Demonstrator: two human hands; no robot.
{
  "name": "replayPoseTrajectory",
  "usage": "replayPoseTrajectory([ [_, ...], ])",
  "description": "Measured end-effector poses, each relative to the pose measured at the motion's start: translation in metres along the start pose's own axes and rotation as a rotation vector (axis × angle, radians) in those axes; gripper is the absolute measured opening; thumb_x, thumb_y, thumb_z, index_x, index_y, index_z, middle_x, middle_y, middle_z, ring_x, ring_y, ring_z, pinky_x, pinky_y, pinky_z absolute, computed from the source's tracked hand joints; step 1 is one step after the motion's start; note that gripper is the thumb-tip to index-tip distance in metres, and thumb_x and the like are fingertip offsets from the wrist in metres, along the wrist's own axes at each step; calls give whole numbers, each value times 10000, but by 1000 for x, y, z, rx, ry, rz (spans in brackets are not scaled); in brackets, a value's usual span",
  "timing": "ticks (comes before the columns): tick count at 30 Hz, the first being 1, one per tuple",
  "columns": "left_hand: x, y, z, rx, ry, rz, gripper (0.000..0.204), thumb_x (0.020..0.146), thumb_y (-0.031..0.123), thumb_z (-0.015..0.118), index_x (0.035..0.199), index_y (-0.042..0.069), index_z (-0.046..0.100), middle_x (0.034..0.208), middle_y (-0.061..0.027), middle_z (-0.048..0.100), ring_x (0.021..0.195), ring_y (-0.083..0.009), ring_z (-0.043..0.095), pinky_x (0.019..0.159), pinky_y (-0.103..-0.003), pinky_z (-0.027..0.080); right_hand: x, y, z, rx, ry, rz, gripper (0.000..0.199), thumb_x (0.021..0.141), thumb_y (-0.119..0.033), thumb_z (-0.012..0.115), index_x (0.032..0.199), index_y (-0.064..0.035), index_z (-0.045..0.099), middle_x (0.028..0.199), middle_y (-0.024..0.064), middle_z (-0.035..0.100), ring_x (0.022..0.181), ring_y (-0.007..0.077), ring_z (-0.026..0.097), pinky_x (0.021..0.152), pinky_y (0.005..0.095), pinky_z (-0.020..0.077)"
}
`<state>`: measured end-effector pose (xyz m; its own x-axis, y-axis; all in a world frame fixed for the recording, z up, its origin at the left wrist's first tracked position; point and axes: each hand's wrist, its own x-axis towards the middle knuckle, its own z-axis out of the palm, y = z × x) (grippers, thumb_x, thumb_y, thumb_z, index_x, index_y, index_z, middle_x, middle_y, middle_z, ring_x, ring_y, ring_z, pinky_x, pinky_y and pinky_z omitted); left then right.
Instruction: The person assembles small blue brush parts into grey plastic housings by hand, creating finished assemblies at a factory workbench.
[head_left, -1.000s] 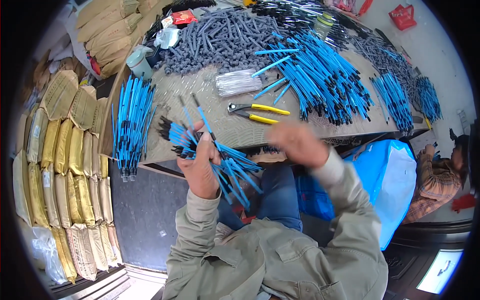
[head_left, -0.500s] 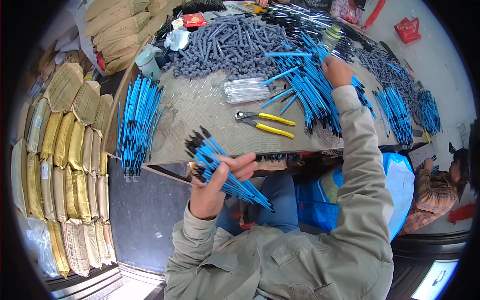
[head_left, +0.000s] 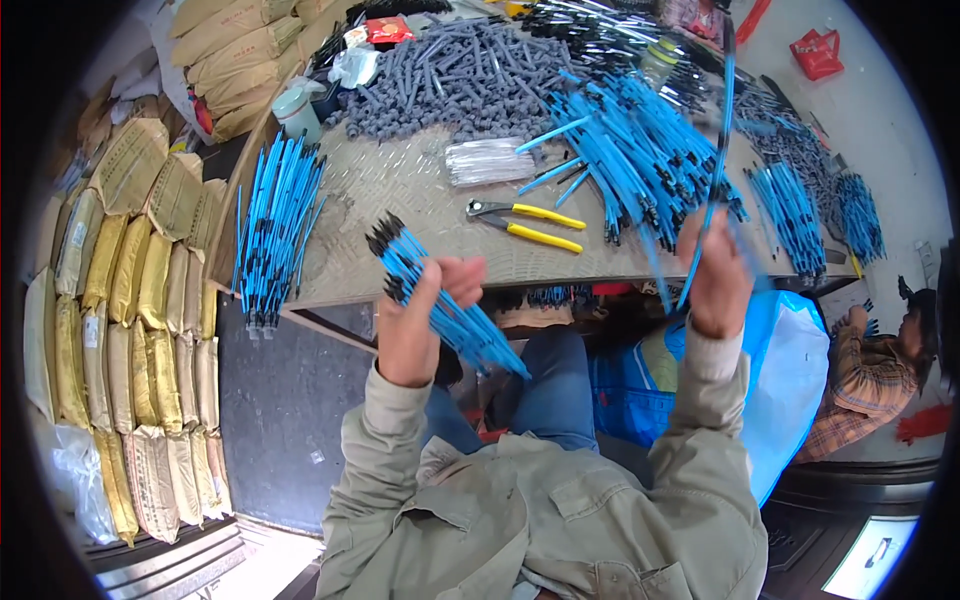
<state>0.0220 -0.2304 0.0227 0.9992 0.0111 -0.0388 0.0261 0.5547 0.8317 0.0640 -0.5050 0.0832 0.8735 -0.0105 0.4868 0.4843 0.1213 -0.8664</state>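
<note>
My left hand (head_left: pixel 412 325) is wrapped round a bundle of thin blue rods with black tips (head_left: pixel 468 332), held at a slant over my lap. Beyond the table's front edge, on the right, my right hand (head_left: pixel 716 272) grips a few more blue rods (head_left: pixel 722 150); one stands nearly upright. Motion smears that hand and its rods, so how many it holds cannot be told. Just behind it spreads a loose pile of blue rods (head_left: pixel 640 150) on the table. Yellow-handled pincers (head_left: pixel 540 227) lie between my two hands, near the table edge.
A heap of grey plastic parts (head_left: pixel 450 80) covers the back of the table (head_left: pixel 370 200), with a bundle of clear thin sticks (head_left: pixel 490 160) before it. Blue rod stacks stand left (head_left: pixel 280 220) and right (head_left: pixel 790 215). Sacks (head_left: pixel 150 330) line the left; a person (head_left: pixel 860 370) sits right.
My right hand has come back from the blue pile toward me, bringing blue rods with it. My left hand still holds its bundle and has shifted slightly up and left.
</note>
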Motion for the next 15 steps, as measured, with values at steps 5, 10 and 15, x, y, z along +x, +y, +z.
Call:
replayPoseTrajectory([
  [5,9,10,4,38,45,111,326,921,240,416,1094,-32,467,1059,-247,554,983,-307,570,822,-378,473,-67,28,23,141,-89,205,143,804,-86,538,688,-16,494,620,55,494,474,110,441,416,220,328],
  [10,0,0,24,12,26,92,308,908,202,456,1097,-35,505,863,-126,619,799,-187,608,729,-306,493,-81,61,66,335,-336,457,60,819,-33,529,771,3,535,722,53,562,570,85,509,513,197,407],
  [15,-5,2,22,12,67,150,271,892,167,482,1076,-30,514,766,-88,609,689,-148,594,646,-282,499,-73,70,72,483,-407,678,108,849,-99,544,862,6,567,790,21,591,653,51,536,586,176,433],
])
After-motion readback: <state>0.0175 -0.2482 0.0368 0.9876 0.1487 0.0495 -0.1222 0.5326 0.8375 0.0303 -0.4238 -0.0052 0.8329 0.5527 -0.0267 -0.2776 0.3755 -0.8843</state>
